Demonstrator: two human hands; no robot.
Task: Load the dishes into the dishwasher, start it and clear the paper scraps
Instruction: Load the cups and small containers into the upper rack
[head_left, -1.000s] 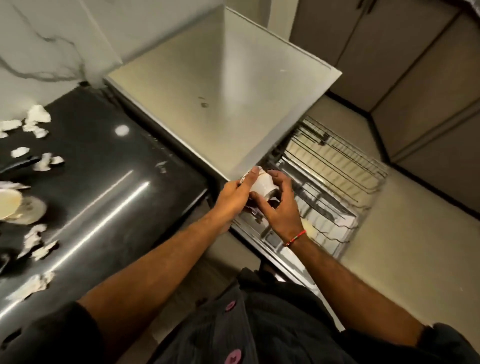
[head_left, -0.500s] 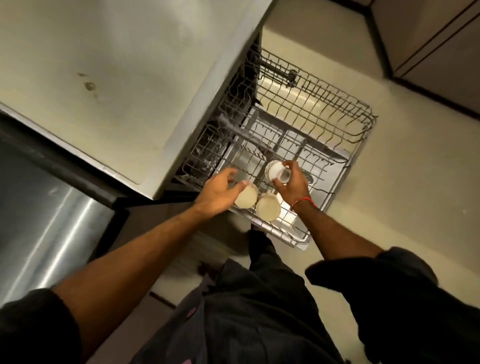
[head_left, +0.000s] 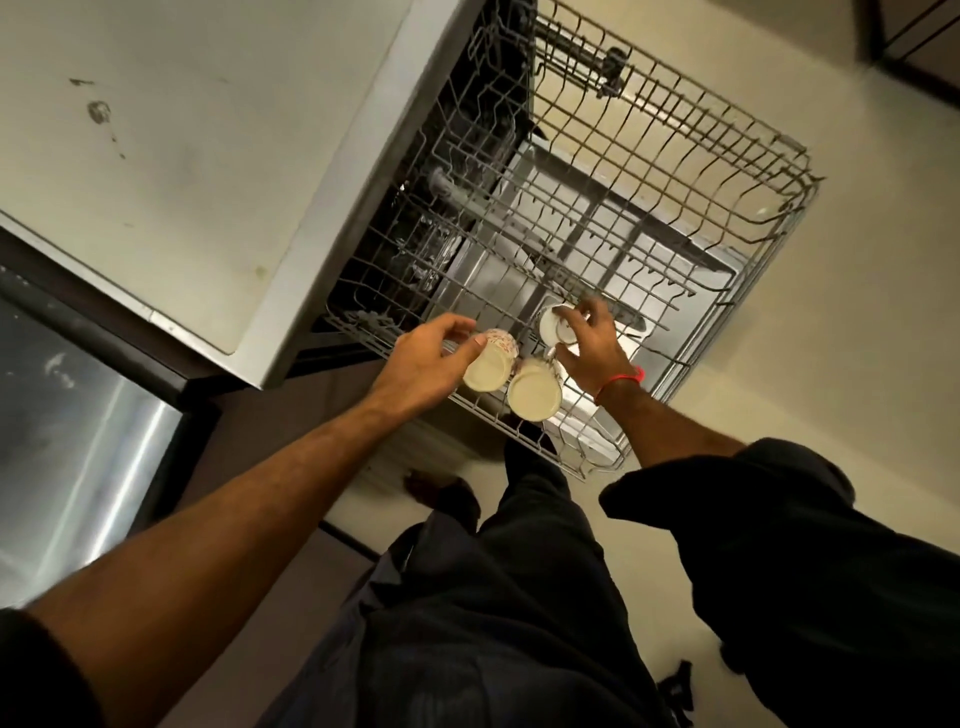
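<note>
Dishwasher (head_left: 218, 171): pale top fills the frame from 9 to 12 o'clock. Wire rack (head_left: 649, 171) pulled out over the floor, 12 to 3 o'clock, its near edge at centre. Three cups sit at that near edge. My left hand (head_left: 423, 366): fingers curled round the left cup (head_left: 488, 366), thumb on its patterned side, pale inside facing me. Middle cup (head_left: 535, 394) stands just beside it at 4 o'clock, touching, no hand on it. My right hand (head_left: 592, 345), red thread (head_left: 621, 382) at the wrist: fingertips pinch the far cup (head_left: 555, 326), tipped on its side in the rack.
</note>
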